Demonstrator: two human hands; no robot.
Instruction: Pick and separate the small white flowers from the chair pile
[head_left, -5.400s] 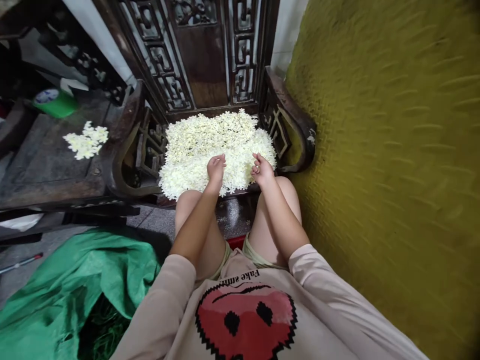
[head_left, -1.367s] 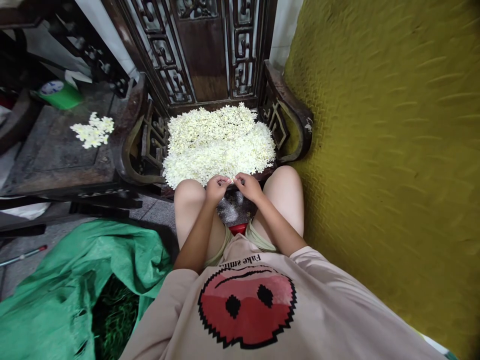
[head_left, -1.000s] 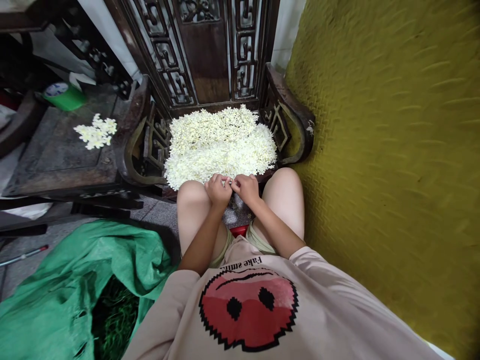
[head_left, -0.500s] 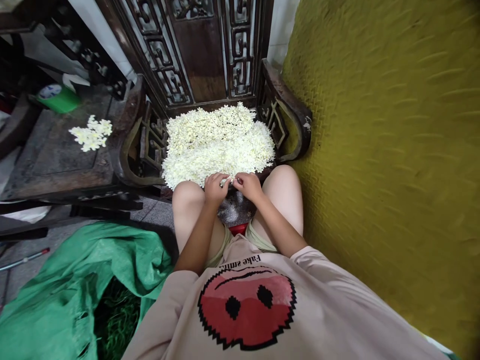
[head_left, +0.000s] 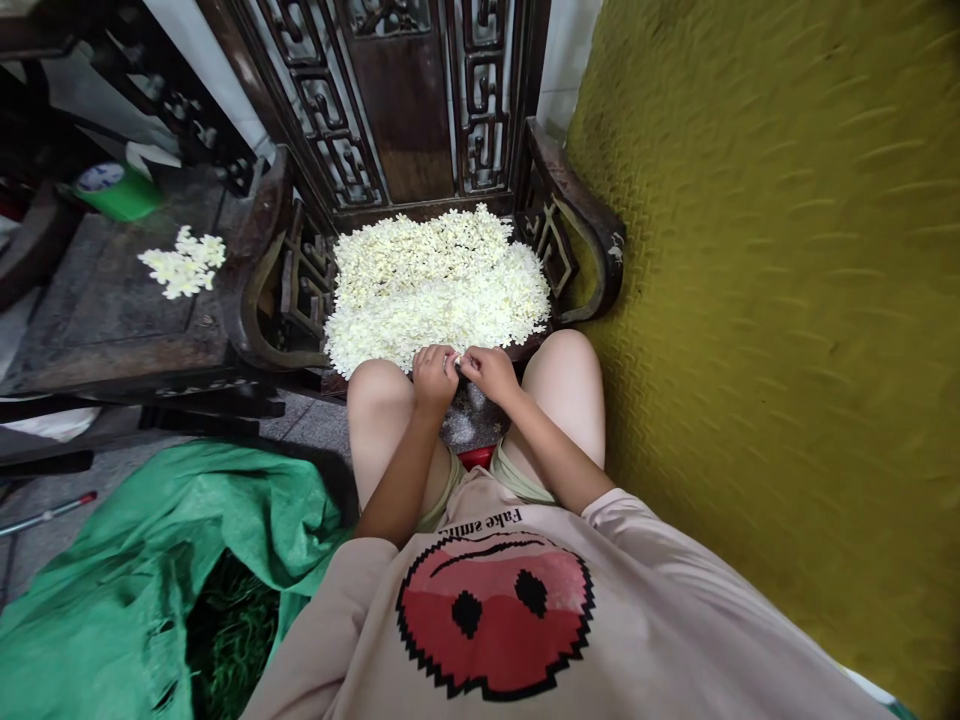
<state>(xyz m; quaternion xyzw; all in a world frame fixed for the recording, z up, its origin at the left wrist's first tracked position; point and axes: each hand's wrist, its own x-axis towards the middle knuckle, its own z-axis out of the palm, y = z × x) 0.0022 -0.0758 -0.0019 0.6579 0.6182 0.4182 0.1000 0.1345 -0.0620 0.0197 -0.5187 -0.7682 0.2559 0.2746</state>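
Note:
My left hand (head_left: 435, 377) is closed in a pinch just over the near edge of the chair seat, between my knees. Fingertip to fingertip with it, my right hand (head_left: 489, 372) is pinched too. A small white flower (head_left: 457, 360) shows partly between the two sets of fingers; the rest of it is hidden by them. Right beyond my hands, a thick layer of white flowers (head_left: 439, 280) covers the seat of a dark carved wooden chair (head_left: 409, 110).
A small cluster of white flowers (head_left: 184, 263) and a green roll of tape (head_left: 120, 192) are on the dark wooden table (head_left: 112, 300) at left. Below it lies a green sack (head_left: 225, 480) with green stems inside. A yellow textured panel (head_left: 765, 300) stands close on my right.
My hands have drawn closer together, the right one shifting slightly left, and less of the white flower shows between the fingers. The flower layer looks the same.

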